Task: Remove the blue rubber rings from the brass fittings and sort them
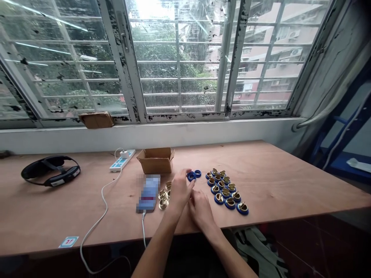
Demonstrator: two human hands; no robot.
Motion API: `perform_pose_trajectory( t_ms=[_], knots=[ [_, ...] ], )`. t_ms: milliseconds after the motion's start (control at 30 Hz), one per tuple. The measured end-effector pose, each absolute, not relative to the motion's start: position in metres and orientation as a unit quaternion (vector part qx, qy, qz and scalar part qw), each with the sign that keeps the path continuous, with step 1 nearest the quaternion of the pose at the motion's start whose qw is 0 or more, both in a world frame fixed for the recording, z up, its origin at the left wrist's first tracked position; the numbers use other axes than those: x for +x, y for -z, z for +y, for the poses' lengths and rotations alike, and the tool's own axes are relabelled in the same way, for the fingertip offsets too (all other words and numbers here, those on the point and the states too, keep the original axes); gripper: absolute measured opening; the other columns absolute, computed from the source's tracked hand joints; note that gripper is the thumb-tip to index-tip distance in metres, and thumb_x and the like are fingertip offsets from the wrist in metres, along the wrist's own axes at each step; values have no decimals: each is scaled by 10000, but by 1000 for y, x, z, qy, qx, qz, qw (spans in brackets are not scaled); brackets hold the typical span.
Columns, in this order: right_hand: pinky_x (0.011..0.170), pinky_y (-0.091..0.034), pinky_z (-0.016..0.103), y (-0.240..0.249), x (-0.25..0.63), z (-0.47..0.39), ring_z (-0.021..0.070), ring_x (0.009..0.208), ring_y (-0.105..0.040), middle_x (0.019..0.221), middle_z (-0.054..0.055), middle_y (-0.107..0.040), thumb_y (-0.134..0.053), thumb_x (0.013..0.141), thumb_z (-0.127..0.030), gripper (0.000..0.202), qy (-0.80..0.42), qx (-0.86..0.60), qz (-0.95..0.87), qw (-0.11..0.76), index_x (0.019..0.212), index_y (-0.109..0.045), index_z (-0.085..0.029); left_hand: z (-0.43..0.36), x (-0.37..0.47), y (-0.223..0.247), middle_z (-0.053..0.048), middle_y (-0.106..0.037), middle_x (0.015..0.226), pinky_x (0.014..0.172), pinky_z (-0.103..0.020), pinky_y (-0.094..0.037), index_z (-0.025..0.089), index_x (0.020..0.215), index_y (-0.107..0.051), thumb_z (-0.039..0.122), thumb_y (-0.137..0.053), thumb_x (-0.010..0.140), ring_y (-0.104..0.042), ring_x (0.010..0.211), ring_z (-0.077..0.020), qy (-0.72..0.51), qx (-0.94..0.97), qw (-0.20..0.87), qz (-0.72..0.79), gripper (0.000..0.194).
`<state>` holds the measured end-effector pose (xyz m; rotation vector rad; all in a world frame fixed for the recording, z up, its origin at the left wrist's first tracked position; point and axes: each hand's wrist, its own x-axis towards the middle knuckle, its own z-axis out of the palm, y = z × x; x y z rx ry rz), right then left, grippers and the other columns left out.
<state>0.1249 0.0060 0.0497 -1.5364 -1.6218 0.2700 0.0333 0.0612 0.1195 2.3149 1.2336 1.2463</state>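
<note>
My left hand (180, 189) reaches forward, its thumb and index finger closed around the edges of a blue ring (191, 177). A second blue ring (198, 173) lies on the table just to the right of it. Close to my left wrist, my right hand (201, 206) rests low over the table with its fingers curled; what they hold, if anything, is hidden. To the right stand several gold-coloured metal pieces seated in blue rings (225, 192), set out in rows. Left of my left hand are several gold metal pieces without rings (164, 203), partly covered by the hand.
A small open cardboard box (156, 165) is behind my left hand. A phone (148, 195) with a charging cable lies left of the gold pieces. A white power strip (122, 161) and a black headset (52, 170) sit farther left on the wooden table (290, 181).
</note>
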Motion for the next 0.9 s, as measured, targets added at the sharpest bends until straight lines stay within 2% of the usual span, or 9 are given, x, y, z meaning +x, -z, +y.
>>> perform_pose_trajectory(
  t_ms=[67,167,267,433,500,600,700,800,900],
  knots=[
    [766,-438,329,-54,128,-1,267,871,-648,906,120,-737,-496,867,-53,239,-120,-597,-675,417,879,-692,-190,85,52,-119,-100,-675,1173,950,-384,-481,221,1190,-613,166,-641,905,-617,1102,-272,-348,814,81,458,292],
    [688,-415,297,-62,132,-12,249,823,-677,922,112,-761,-498,851,-43,248,-154,-553,-715,399,862,-693,-195,108,75,-108,-124,-666,1147,937,-389,-464,204,1116,-626,108,-647,872,-591,1100,-283,-315,817,75,477,264],
    [647,-382,290,-73,142,-22,240,771,-686,894,100,-771,-516,826,-45,225,-161,-555,-736,353,833,-679,-200,114,81,-96,-116,-669,1091,948,-399,-455,198,1046,-630,115,-693,834,-579,1086,-287,-296,820,79,483,237],
    [631,-343,286,-95,175,-28,225,751,-682,851,61,-763,-540,870,-97,193,-111,-598,-736,297,843,-673,-234,89,74,-95,-127,-584,1330,1037,-420,-425,220,1239,-591,157,-650,890,-508,1236,-297,-320,823,65,464,359],
    [633,-329,293,-101,191,-30,233,760,-688,846,64,-764,-549,903,-127,181,-68,-641,-709,284,866,-680,-246,73,71,-97,-124,-596,1293,1003,-416,-448,226,1210,-608,178,-607,928,-534,1202,-297,-346,821,68,449,287],
    [603,-297,296,-108,212,-34,243,720,-689,771,71,-750,-570,941,-193,129,-34,-703,-664,254,891,-676,-246,47,72,-96,-84,-648,1141,869,-365,-497,242,1144,-628,218,-535,979,-620,1041,-259,-367,827,124,408,191],
    [579,-277,293,-110,228,-39,246,708,-691,742,76,-737,-555,953,-214,123,-14,-732,-632,253,912,-668,-243,23,77,-89,-74,-643,1166,767,-339,-507,267,1183,-625,332,-608,957,-656,947,-249,-339,843,178,379,236],
    [571,-278,290,-112,238,-42,243,708,-691,730,73,-730,-536,957,-229,127,-6,-740,-617,268,918,-657,-237,7,86,-80,-88,-625,1217,758,-352,-510,289,1235,-614,417,-711,884,-650,974,-277,-308,860,184,363,386],
    [575,-284,291,-116,243,-43,237,698,-684,723,64,-730,-513,954,-223,160,-8,-743,-610,276,887,-657,-240,1,94,-73,-98,-630,1196,813,-379,-511,276,1171,-629,387,-734,859,-615,1038,-298,-292,867,169,366,348]
  ],
)
